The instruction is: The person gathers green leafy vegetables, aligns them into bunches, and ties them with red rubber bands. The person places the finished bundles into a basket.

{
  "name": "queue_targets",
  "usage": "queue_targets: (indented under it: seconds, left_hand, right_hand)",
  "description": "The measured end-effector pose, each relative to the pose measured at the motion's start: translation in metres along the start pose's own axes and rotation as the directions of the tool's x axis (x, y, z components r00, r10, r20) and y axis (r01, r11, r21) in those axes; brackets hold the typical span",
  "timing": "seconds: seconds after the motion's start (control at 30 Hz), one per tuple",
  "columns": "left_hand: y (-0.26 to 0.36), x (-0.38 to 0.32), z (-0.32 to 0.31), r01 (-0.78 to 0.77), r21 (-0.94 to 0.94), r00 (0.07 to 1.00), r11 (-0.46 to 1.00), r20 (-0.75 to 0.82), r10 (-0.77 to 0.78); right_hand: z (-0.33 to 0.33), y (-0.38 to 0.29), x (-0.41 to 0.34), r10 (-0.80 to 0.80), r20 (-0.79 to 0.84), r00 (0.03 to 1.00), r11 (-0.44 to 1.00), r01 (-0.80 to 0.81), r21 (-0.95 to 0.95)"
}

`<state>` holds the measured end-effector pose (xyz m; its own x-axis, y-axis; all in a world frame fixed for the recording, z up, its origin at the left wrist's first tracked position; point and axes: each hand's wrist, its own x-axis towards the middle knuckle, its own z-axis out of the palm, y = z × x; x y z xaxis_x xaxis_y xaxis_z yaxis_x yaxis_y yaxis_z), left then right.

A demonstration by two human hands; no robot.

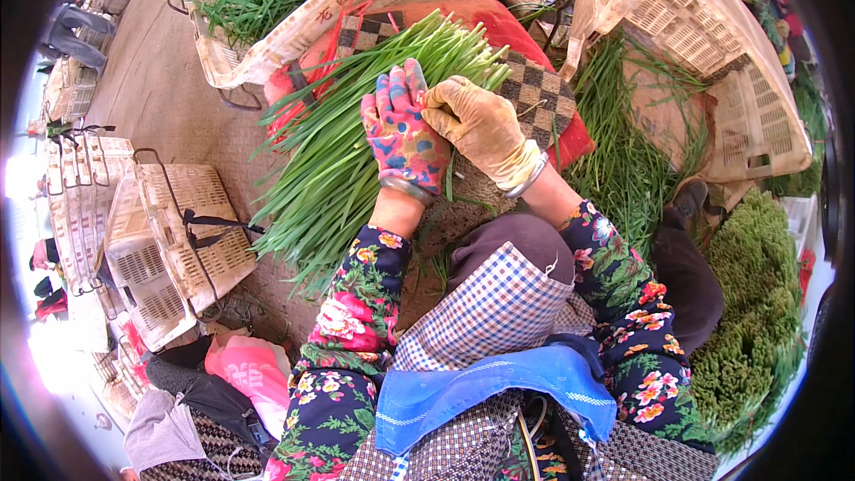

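Observation:
A large bundle of long green leaves, apparently garlic chives (334,167), lies slantwise before me, its pale cut ends at the upper right. My left hand (406,133), in a pink and blue patterned glove, rests on the bundle with its fingers along the stems. Close beside it, my right hand (477,130) wears a stained yellowish glove. Its thumb and forefinger are pinched near the left fingertips, where a small red bit shows; what they hold is mostly hidden. Under the bundle are a red cloth (574,140) and a checkered mat (541,97). Red ties (327,63) lie beside the leaves.
A plastic crate (294,30) of green leaves stands ahead. Another crate (721,33) tips on its side at right, near loose leaves (614,140). Stacked crates (187,227) stand at left, with a pink bag (247,371) below. Upright bundles (748,307) fill the right side.

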<state>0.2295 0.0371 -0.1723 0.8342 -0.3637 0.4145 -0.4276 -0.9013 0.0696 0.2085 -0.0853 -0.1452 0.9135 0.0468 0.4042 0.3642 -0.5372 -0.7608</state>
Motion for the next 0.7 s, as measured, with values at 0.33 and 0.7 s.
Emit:
queue_targets:
  seconds: [0.33, 0.7]
  left_hand:
    - [-0.04, 0.008, -0.063, -0.098, -0.338, 0.913, 0.936, 0.343, 0.22]
    - [-0.067, 0.118, 0.007, 0.153, -0.385, 0.952, 0.91, 0.303, -0.032]
  right_hand:
    - [-0.013, -0.011, 0.001, 0.351, 0.243, 0.904, 0.778, -0.426, 0.462]
    - [-0.005, 0.001, 0.008, 0.334, 0.375, 0.865, 0.664, -0.498, 0.558]
